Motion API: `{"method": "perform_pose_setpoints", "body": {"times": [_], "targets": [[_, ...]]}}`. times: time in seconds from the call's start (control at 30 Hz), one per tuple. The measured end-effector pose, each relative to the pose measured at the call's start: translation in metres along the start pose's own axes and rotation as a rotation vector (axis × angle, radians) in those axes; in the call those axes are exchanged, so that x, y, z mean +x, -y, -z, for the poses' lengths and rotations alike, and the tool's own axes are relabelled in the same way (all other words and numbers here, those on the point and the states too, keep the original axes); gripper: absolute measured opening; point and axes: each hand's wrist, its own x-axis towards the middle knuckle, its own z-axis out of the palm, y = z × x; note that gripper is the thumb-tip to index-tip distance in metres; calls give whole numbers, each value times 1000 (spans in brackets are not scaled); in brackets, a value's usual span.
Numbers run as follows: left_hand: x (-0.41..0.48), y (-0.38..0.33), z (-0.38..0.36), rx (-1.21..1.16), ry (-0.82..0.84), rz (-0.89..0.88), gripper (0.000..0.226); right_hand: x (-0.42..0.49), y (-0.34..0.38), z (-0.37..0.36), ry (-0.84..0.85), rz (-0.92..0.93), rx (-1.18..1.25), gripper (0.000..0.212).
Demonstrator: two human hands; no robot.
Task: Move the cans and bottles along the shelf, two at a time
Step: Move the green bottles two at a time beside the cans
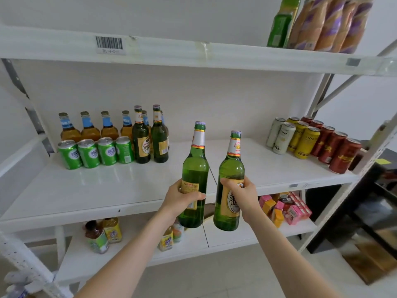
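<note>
Your left hand [182, 196] is wrapped round the yellow-labelled belly of a tall green glass bottle with a purple cap [196, 160], thumb across the front. Your right hand [242, 194] grips a second green glass bottle of the same kind [232, 162] at its label, fingers curled round it. Both are upright, near each other but apart, held in the air before the front edge of the white middle shelf [107, 186]. Two matching green bottles [141, 145] stand at the shelf's left beside four green cans [89, 153].
</note>
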Motion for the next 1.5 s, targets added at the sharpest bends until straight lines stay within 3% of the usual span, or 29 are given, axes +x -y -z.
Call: {"method": "perform_pose_setpoints", "body": {"times": [0.47,0.77,0.9,1.1,1.5], "targets": [[123,-12,-137,1,35,26,44,116,-4,133,-103,-16,4,26],[168,-10,-248,2,-7,40,41,187,-6,233,-19,-26,-39,24],[185,-9,-285,-22,-58,53,42,221,-5,267,46,-24,-45,35],[223,-14,-305,13,-97,55,44,281,-6,283,127,-31,-16,27],[314,-24,-301,60,-117,11,51,389,-10,252,164,-14,-22,37]]}}
